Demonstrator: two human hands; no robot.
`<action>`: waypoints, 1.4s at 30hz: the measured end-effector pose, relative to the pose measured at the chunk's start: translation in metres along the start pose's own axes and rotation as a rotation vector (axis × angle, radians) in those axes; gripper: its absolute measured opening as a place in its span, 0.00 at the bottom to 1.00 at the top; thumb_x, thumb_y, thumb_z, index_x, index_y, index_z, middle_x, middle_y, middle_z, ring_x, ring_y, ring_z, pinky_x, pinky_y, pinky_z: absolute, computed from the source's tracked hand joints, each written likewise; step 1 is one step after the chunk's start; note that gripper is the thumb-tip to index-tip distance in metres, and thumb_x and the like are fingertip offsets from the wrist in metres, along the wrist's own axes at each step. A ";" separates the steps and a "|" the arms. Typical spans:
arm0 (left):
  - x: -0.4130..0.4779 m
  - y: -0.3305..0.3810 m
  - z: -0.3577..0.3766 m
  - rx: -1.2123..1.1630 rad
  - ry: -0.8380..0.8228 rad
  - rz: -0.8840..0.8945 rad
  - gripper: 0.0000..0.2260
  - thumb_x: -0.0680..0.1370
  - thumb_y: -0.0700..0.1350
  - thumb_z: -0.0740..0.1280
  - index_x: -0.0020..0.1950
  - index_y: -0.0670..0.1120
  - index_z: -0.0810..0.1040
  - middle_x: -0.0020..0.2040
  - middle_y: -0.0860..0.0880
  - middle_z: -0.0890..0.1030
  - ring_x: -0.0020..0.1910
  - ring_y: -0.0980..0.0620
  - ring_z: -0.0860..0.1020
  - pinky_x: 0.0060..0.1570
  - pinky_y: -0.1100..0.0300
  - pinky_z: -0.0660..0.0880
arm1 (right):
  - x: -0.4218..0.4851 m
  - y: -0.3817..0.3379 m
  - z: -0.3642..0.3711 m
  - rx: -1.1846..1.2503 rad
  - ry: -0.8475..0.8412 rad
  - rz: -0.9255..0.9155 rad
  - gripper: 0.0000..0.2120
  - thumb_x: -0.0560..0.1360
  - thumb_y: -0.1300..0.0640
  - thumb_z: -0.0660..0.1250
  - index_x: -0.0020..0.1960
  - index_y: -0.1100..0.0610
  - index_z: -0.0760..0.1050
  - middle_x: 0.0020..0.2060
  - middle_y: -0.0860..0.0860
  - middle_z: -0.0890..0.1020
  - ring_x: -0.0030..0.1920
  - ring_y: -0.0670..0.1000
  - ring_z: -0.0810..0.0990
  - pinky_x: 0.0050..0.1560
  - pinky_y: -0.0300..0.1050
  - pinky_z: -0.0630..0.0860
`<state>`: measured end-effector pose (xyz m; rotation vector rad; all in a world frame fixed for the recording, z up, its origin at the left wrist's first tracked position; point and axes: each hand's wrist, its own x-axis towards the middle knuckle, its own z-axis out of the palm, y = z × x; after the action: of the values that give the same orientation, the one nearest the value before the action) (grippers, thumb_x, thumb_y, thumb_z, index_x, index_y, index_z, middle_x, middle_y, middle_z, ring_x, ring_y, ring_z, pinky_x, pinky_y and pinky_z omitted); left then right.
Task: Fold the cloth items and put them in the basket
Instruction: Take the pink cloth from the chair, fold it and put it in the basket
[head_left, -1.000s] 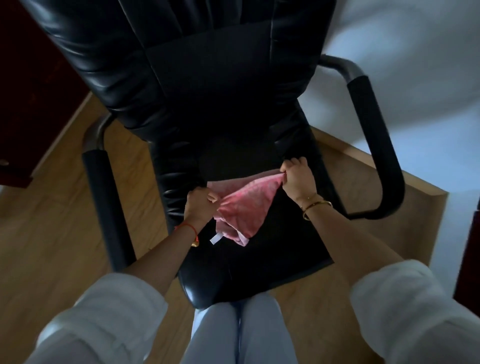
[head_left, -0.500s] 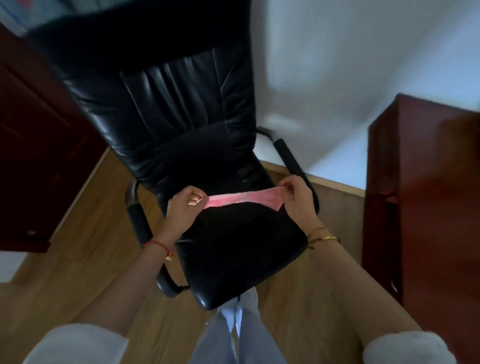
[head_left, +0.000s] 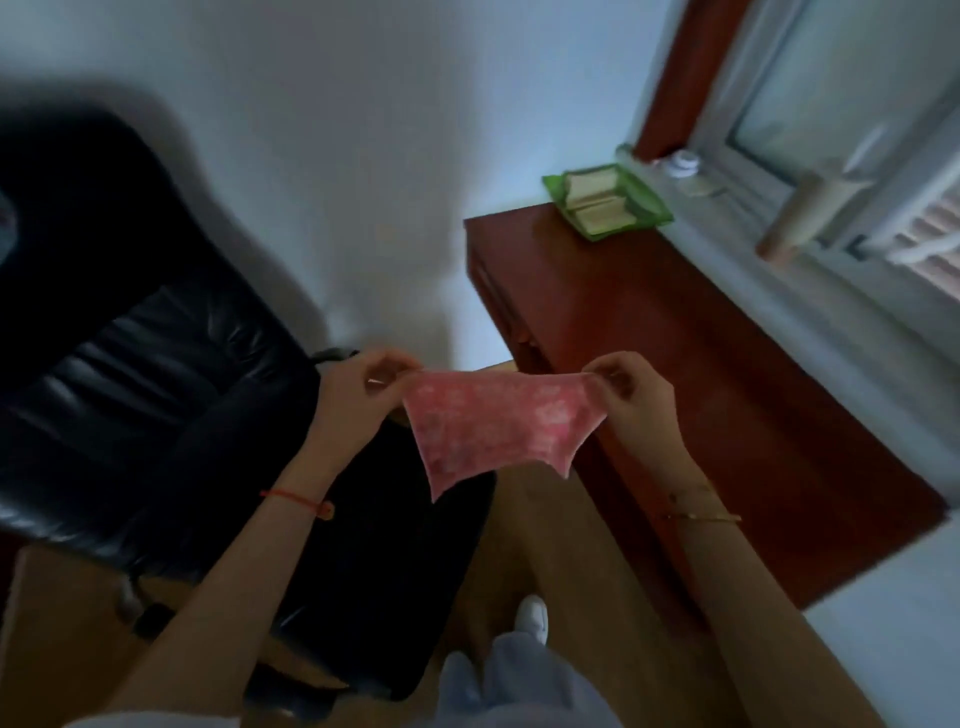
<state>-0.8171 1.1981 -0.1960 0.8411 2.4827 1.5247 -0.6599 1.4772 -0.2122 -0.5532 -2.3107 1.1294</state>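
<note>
My left hand (head_left: 358, 400) and my right hand (head_left: 636, 395) each pinch one top corner of the pink cloth (head_left: 498, 421), so it hangs stretched between them in the air, its lower edge drooping to two loose points. It touches nothing else; below and to the left sits the black chair (head_left: 156, 374), and to the right stands the dark red tabletop (head_left: 675, 364). At the tabletop's far end lies a green basket (head_left: 605, 200) with what looks like pale folded cloth inside, well apart from my hands. My guess is the thin pinch could slip and drop a corner, or the limp lower edge could crease crooked when I fold in mid-air without a flat surface. I can read no writing or label anywhere; the picture is blurred
</note>
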 end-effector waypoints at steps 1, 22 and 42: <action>0.006 0.008 0.013 -0.014 -0.051 0.031 0.06 0.73 0.43 0.74 0.44 0.56 0.82 0.42 0.52 0.85 0.42 0.56 0.82 0.48 0.58 0.79 | -0.008 0.005 -0.019 -0.027 0.036 0.023 0.06 0.72 0.63 0.69 0.46 0.55 0.81 0.45 0.49 0.83 0.45 0.44 0.80 0.45 0.27 0.72; 0.119 0.116 0.334 0.076 -0.522 0.231 0.03 0.76 0.44 0.71 0.48 0.50 0.83 0.44 0.57 0.83 0.43 0.66 0.80 0.46 0.72 0.75 | -0.022 0.188 -0.243 -0.288 0.254 0.438 0.04 0.72 0.61 0.70 0.45 0.55 0.82 0.44 0.49 0.83 0.43 0.44 0.78 0.42 0.24 0.68; 0.053 0.010 0.368 0.356 -0.781 -0.039 0.05 0.73 0.44 0.74 0.45 0.53 0.82 0.50 0.53 0.78 0.49 0.58 0.77 0.49 0.68 0.73 | -0.107 0.278 -0.190 -0.298 -0.197 0.533 0.03 0.77 0.59 0.67 0.49 0.54 0.79 0.45 0.41 0.76 0.46 0.43 0.73 0.48 0.35 0.66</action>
<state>-0.7220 1.5196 -0.3579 1.1453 2.1401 0.5504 -0.4233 1.6915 -0.3646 -1.2806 -2.6031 1.1032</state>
